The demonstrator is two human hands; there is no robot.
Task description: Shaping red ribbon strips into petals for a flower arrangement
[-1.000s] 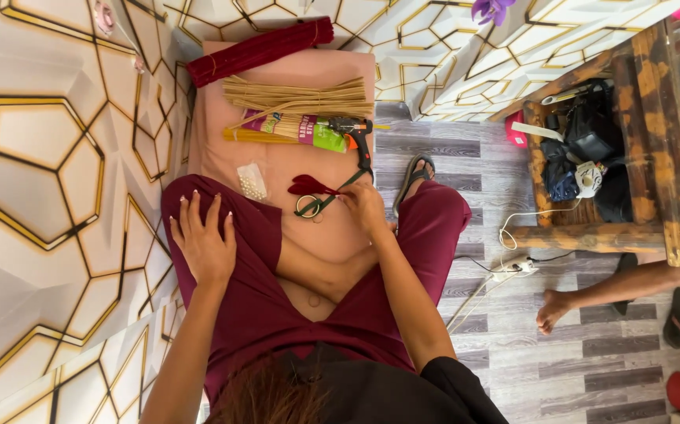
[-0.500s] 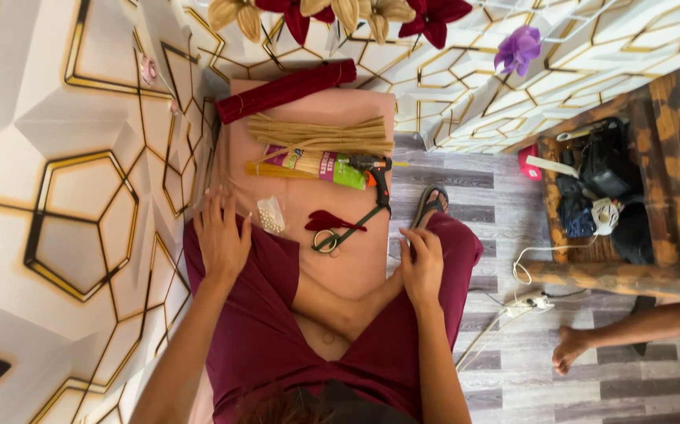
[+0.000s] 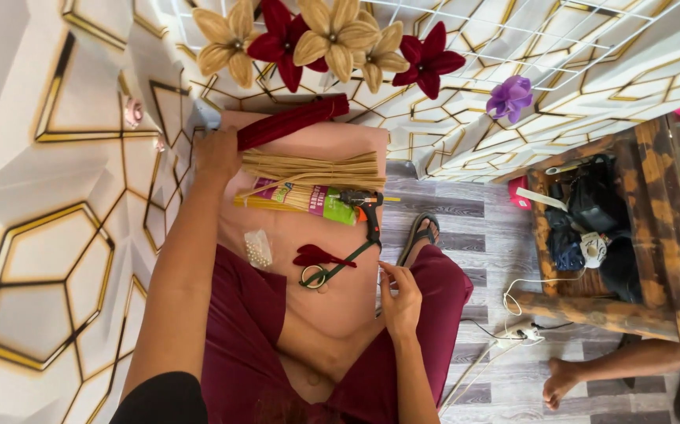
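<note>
My left hand (image 3: 218, 153) is stretched out to the far left corner of the pink board (image 3: 316, 235). It rests at the ends of a dark red roll (image 3: 293, 122) and a bundle of tan strips (image 3: 316, 169); I cannot tell whether it grips either. My right hand (image 3: 399, 298) lies on my knee by the board's right edge, fingers loosely apart and holding nothing. On the board lie a packet of thin sticks (image 3: 300, 198), a black glue gun (image 3: 363, 208), green-handled scissors (image 3: 332, 267), a dark red petal (image 3: 316, 255) and a small bag of white beads (image 3: 259, 250).
Tan and red paper flowers (image 3: 316, 35) and a purple flower (image 3: 509, 96) hang on the patterned wall. A wooden table (image 3: 615, 310) with black bags stands at the right. Another person's foot (image 3: 564, 381), a power strip (image 3: 516, 334) and a sandal (image 3: 418, 235) are on the floor.
My left hand left my thigh and reached forward to the far end of the board. My right hand let go of the scissors and settled on my knee. The view tilted up.
</note>
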